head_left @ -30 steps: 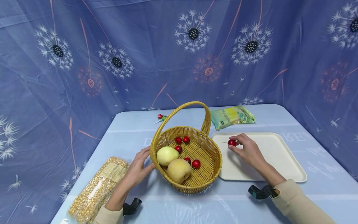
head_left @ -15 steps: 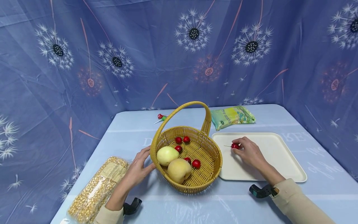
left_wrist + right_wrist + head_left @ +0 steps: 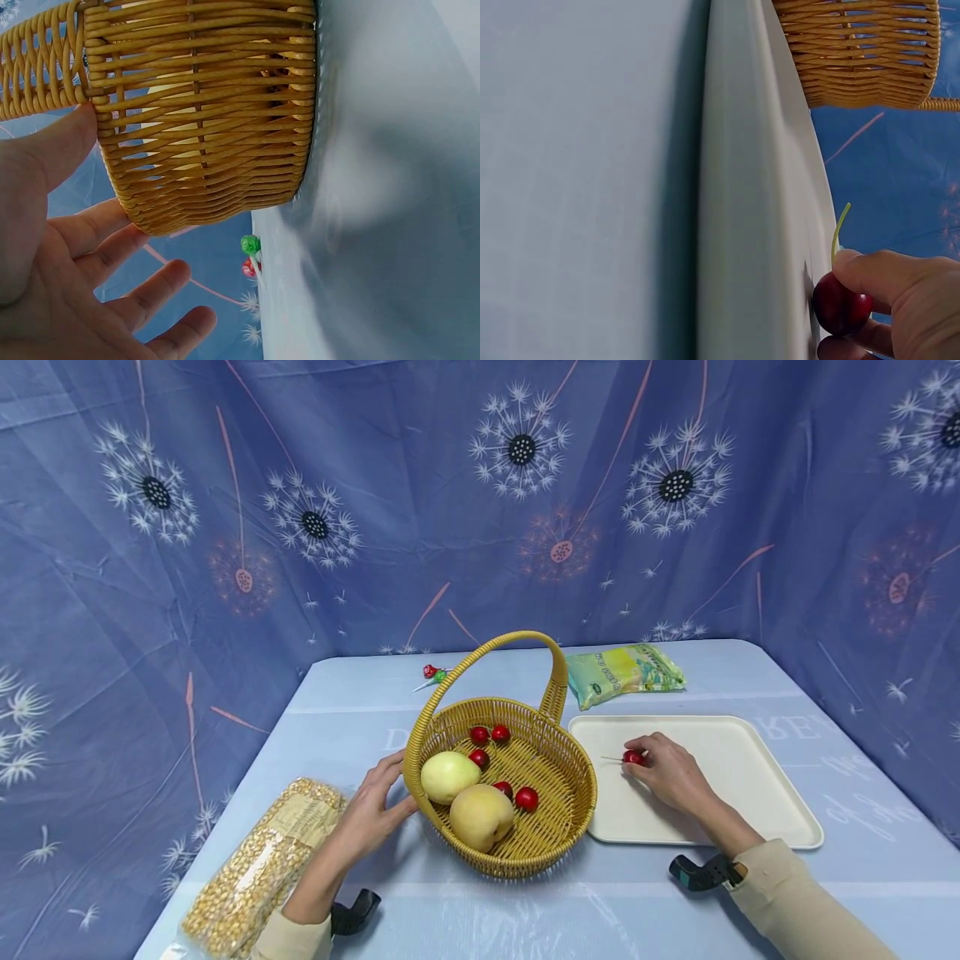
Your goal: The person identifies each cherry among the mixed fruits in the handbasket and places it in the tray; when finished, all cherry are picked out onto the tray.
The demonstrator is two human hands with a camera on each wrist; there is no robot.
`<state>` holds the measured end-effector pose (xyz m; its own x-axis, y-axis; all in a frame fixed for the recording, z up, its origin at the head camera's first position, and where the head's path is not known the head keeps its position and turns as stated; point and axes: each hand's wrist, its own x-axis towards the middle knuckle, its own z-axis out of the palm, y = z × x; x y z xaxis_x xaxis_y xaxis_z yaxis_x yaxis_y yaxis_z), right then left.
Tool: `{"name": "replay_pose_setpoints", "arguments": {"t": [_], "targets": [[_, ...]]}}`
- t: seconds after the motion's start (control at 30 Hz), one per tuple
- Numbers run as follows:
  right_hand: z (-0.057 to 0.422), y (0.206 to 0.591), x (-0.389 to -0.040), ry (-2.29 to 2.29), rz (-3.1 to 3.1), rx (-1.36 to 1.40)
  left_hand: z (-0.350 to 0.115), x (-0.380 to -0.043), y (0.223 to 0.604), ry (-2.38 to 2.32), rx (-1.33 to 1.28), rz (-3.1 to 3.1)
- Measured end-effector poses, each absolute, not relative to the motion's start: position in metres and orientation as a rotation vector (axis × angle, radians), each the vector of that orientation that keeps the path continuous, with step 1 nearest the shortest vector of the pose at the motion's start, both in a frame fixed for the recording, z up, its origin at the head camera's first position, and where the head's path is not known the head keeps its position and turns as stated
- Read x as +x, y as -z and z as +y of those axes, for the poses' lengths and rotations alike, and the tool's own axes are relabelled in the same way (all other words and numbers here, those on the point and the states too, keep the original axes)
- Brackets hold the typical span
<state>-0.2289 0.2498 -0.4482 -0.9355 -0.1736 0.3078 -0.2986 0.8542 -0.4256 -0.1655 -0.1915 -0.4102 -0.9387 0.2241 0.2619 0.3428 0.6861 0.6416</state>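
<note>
My right hand point(image 3: 671, 772) pinches a dark red cherry point(image 3: 841, 304) between thumb and fingers, low over the cream tray point(image 3: 738, 777). Its thin stem point(image 3: 841, 225) points left in the head view. At the bottom of the right wrist view, another dark red rounded shape point(image 3: 844, 349) shows beside the fingers. My left hand point(image 3: 372, 806) rests against the left side of the yellow wicker basket point(image 3: 551, 831), thumb by the handle's base and the other fingers spread. Inside the basket lie several red cherries point(image 3: 527, 799), a pale yellow-green fruit point(image 3: 450, 777) and a peach-like fruit point(image 3: 480, 817).
A clear bag of corn kernels point(image 3: 262, 868) lies left of my left forearm. Behind the basket are red and green lollipops point(image 3: 435, 675) and a green-yellow packet point(image 3: 624, 673). A blue dandelion-print curtain point(image 3: 420, 527) closes off the back of the table.
My right hand has moved slightly right and nearer to me with the cherry, lower over the tray. The left hand and basket stay where they were.
</note>
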Motion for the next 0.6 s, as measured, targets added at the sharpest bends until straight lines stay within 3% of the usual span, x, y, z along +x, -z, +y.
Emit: {"name": "replay_pose_setpoints", "arguments": {"t": [0.6], "targets": [[0.25,0.426,-0.227,-0.736,-2.757,0.366,-0.191,-0.165,0.41,1.089,-0.456,-2.73]]}}
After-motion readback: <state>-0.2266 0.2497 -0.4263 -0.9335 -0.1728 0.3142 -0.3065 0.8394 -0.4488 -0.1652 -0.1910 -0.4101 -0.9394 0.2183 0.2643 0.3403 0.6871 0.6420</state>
